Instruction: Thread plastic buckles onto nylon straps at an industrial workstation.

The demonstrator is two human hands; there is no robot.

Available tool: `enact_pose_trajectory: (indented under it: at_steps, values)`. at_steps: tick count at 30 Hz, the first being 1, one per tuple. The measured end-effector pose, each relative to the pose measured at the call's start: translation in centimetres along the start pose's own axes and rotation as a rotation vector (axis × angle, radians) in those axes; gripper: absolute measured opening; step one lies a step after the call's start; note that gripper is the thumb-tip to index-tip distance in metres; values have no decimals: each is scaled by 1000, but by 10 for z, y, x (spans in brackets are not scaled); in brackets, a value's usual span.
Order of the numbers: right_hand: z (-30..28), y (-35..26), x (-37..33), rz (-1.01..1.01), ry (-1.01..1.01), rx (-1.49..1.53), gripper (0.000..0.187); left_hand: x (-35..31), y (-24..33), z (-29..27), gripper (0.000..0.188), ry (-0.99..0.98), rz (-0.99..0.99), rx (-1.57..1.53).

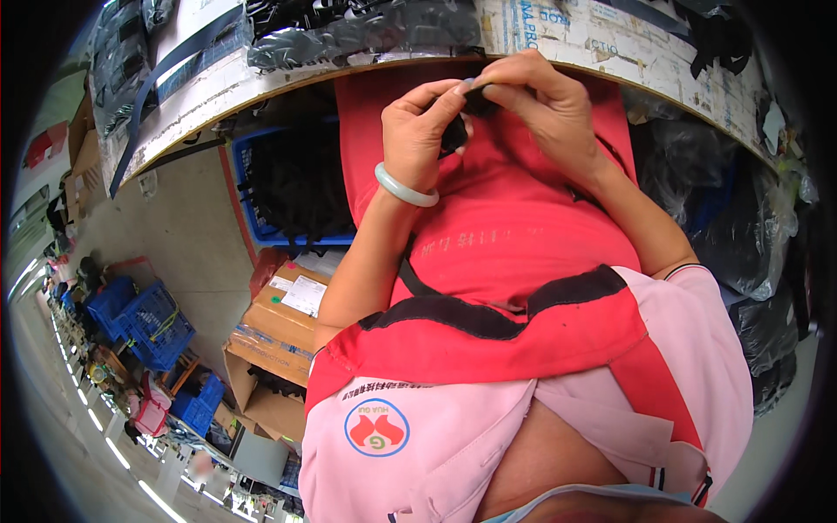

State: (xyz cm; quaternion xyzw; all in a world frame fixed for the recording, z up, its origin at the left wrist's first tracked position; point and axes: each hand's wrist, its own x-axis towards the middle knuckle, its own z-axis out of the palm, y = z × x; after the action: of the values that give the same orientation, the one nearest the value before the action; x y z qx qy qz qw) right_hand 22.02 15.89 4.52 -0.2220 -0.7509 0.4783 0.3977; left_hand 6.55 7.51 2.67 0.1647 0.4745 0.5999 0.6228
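Observation:
My left hand [417, 131], with a pale green bangle [405, 188] at its wrist, is closed on a small black piece [453, 136] that shows between the fingers and palm. My right hand [551, 106] pinches the piece's upper end [478, 102] with thumb and forefinger. Both sets of fingertips nearly meet there, just below the table's edge. Whether the piece is a strap, a buckle or both is too small and covered to tell. Behind the hands hangs my red apron [523, 227].
The worn table [602, 65] curves across the top, bearing dark bagged goods [366, 44] and a dark strap [153, 91]. Below it, a blue crate [253, 218] of black straps stands left, with a cardboard box [279, 327] nearer me. Plastic-wrapped dark goods [741, 235] lie right.

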Motion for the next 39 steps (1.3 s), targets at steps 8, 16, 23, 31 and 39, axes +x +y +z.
enact_pose_trajectory:
  at_steps: [8, 16, 23, 31, 39]
  values:
    - [-8, -24, 6, 753, -167, 229, 16, -2, -7, 0, 15, 161, 158, 128]
    - [9, -5, -5, 682, 7, 371, 16, -8, -15, 6, 14, 219, 364, 257]
    - [-13, 11, 3, 985, -374, 578, 23, -14, -10, -4, 13, 120, 380, 254]
    - [3, 27, 7, 844, -222, 244, 22, -98, 77, -82, 12, 10, 15, 341]
    - [30, 8, 6, 650, -543, 161, 21, -151, 98, -129, 58, 541, 275, 474]
